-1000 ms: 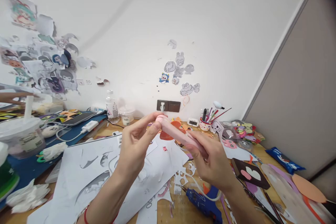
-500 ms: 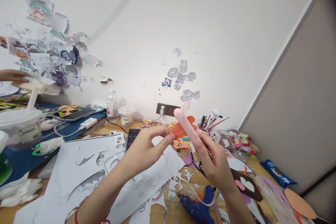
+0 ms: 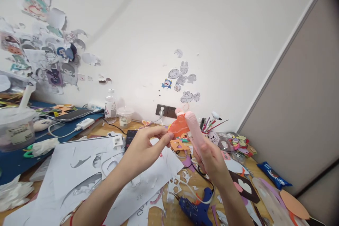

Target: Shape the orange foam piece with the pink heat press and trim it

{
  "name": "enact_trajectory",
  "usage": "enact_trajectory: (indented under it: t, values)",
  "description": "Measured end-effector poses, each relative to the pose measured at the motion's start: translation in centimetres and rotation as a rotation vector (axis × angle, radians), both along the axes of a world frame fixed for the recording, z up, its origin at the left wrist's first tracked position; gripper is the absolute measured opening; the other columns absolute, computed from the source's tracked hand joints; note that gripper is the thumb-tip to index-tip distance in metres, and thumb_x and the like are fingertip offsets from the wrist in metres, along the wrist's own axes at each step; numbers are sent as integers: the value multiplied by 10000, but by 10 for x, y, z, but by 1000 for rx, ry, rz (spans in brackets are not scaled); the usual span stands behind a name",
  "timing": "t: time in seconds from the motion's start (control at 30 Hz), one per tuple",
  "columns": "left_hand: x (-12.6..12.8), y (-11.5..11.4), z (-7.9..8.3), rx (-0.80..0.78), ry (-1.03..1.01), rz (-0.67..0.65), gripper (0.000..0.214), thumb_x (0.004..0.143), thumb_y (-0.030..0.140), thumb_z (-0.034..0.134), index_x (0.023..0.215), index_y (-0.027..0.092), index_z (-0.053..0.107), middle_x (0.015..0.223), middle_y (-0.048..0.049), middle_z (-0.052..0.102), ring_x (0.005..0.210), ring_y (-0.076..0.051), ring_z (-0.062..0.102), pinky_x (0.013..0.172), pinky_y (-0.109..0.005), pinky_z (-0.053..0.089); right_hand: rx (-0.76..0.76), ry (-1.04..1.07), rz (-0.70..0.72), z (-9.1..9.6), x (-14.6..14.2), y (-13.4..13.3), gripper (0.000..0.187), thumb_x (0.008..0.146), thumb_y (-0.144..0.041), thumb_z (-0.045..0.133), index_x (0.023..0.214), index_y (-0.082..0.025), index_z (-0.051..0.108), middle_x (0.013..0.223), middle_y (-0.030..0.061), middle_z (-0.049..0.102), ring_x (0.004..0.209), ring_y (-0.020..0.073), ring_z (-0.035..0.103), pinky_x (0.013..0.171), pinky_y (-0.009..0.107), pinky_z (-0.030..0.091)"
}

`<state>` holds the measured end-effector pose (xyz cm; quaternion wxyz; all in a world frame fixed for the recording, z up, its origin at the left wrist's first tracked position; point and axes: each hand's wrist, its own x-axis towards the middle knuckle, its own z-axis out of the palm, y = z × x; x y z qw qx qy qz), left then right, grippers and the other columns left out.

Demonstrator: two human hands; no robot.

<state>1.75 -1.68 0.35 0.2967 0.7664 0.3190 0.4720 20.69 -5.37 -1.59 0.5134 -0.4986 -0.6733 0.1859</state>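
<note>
My right hand (image 3: 210, 159) grips the lower end of a pink rolled foam tube (image 3: 195, 129), held upright and tilted slightly left above the desk. My left hand (image 3: 144, 148) pinches the edge of an orange foam piece (image 3: 178, 126) between thumb and fingertips, with that piece lying against the upper left side of the tube. Both hands hover over cut white paper sheets (image 3: 87, 162).
A blue glue gun (image 3: 194, 210) with a white cable lies on the wooden desk near my right wrist. A pen cup (image 3: 209, 123), foam cut-outs (image 3: 239, 141), a water bottle (image 3: 110, 106), a phone (image 3: 130, 136) and a lidded tub (image 3: 17, 123) crowd the desk. Paper drawings cover the wall.
The pink tube swung from lying sideways to standing upright in my right hand. My left hand left the tube's end and now pinches the orange foam piece against it.
</note>
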Motion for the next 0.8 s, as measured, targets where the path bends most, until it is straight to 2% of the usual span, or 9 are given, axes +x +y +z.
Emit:
enact_trajectory:
  t: [0.17,0.27,0.37,0.47,0.53,0.57,0.63,0.7,0.8]
  values:
    - [3,-5,-1,55,55,-11,330,874,331,481,598,171,569,590,21,585,580,-112,508,537,-222,366,-86,4,62,-5,-6,-1,467,835,-612,402,759,-174,544,436,-79,315,341,64,247,333,220,191]
    - [4,-8,0,102,81,-1,343,874,330,483,580,171,560,533,32,541,534,-106,486,511,-221,364,-91,-30,46,-5,-5,-1,431,862,-562,405,714,-179,534,431,-76,330,340,62,258,343,220,202]
    - [4,-9,1,95,71,-13,336,870,339,490,592,173,577,537,25,561,538,-112,506,526,-225,399,-64,-87,22,-3,-3,-2,426,884,-533,381,665,-187,502,446,-65,337,375,71,287,372,224,213]
    - [0,-5,2,45,-39,5,236,848,389,525,834,183,640,736,-16,666,677,-147,595,647,-257,471,-23,-149,-1,0,-3,-4,409,873,-517,418,633,-192,479,493,-50,348,458,88,321,439,234,240]
    - [-8,-2,3,42,-116,35,294,846,416,526,1040,209,606,929,-42,680,810,-170,616,720,-273,480,35,-249,-42,2,-3,-6,399,860,-506,454,613,-193,464,526,-44,358,495,92,329,474,239,245]
    - [-12,-1,3,60,-120,37,299,856,414,514,1072,223,592,976,-42,674,848,-172,614,732,-269,476,78,-325,-67,3,-2,-7,392,859,-498,465,612,-193,465,533,-45,365,498,90,330,482,239,246]
    - [-24,1,5,134,-20,10,234,873,395,501,1008,236,606,953,-23,674,848,-164,608,711,-254,460,187,-516,-105,5,4,-7,377,854,-492,490,626,-192,483,531,-49,394,488,85,348,486,235,252]
    - [-34,0,6,212,211,-22,182,861,391,527,917,237,605,847,4,664,774,-152,596,663,-250,431,297,-706,-100,7,13,-6,386,830,-522,525,631,-192,507,525,-46,443,482,84,389,488,234,257]
    - [-42,-4,6,196,544,-56,248,850,465,512,789,229,558,710,34,602,621,-130,534,557,-248,359,402,-911,-61,11,30,-6,429,795,-596,526,645,-195,551,521,-36,501,484,98,443,486,241,258]
